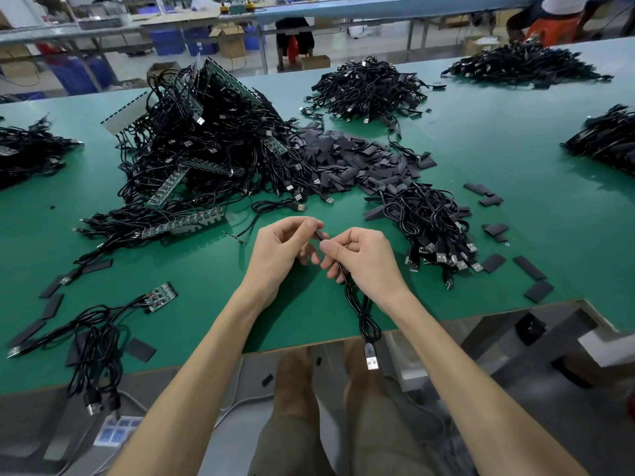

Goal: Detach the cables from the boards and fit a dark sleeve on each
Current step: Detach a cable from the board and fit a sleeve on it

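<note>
My left hand [281, 249] pinches one end of a small dark sleeve [319, 234] between thumb and forefinger, with the other fingers loosely curled beneath. My right hand [360, 259] has its fingers curled round a black cable [360, 310], and its thumb and forefinger nip the cable right at the sleeve, so the two hands meet tip to tip. I cannot tell whether the cable's end is already inside the sleeve, because my thumbs cover the join.

Both hands are on the near side of the pile of boards [206, 139], a little to its right, raised over the green surface [515, 149]. From my right hand the cable drops, loops over the surface's near edge and ends in a USB plug [371, 359] that hangs past the edge, above my knees.

The pile of boards is a high tangle of green strips and black leads. A heap of loose sleeves [350, 159] lies touching its right flank. Further right of the pile and nearer to me sits a bundle of cables [429, 221] with the plugs pointing my way and a few flat sleeves scattered round it. Just in front of the pile lies a long board strip [192, 223] with leads attached. Well in front of the pile and to its left, near the surface's edge, a small board [161, 296] lies with several cables running from it.
</note>
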A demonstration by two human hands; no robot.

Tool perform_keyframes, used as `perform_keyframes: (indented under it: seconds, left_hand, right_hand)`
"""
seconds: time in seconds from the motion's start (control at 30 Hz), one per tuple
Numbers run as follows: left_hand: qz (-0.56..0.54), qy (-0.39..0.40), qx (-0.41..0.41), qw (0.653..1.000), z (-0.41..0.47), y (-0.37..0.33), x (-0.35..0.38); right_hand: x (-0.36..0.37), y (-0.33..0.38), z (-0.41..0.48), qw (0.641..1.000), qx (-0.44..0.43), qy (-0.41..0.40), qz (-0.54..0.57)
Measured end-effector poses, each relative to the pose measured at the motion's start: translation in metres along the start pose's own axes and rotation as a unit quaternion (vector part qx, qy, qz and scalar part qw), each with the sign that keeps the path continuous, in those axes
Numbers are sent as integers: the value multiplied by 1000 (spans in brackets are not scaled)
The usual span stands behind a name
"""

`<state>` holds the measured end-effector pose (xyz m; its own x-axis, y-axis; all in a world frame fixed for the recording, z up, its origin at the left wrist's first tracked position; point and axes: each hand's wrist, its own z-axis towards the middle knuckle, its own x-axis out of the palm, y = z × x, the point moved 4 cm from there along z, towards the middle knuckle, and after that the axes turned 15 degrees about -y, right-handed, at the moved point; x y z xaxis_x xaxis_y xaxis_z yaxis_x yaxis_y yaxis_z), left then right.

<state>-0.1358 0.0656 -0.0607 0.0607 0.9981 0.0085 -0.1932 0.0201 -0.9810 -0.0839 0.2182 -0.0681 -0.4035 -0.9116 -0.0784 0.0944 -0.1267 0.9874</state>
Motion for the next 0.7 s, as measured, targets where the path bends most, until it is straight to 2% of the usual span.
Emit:
perform_keyframes:
  seconds: [0.5,0.7]
  left_hand:
    - [23,6,26,999,-1,1,1]
    - [-33,43,2,999,-1,-4,-1]
  right_hand:
    - [-1,6,-3,1000,-2,-7,-25]
    - [-3,6,-3,1000,15,12,6]
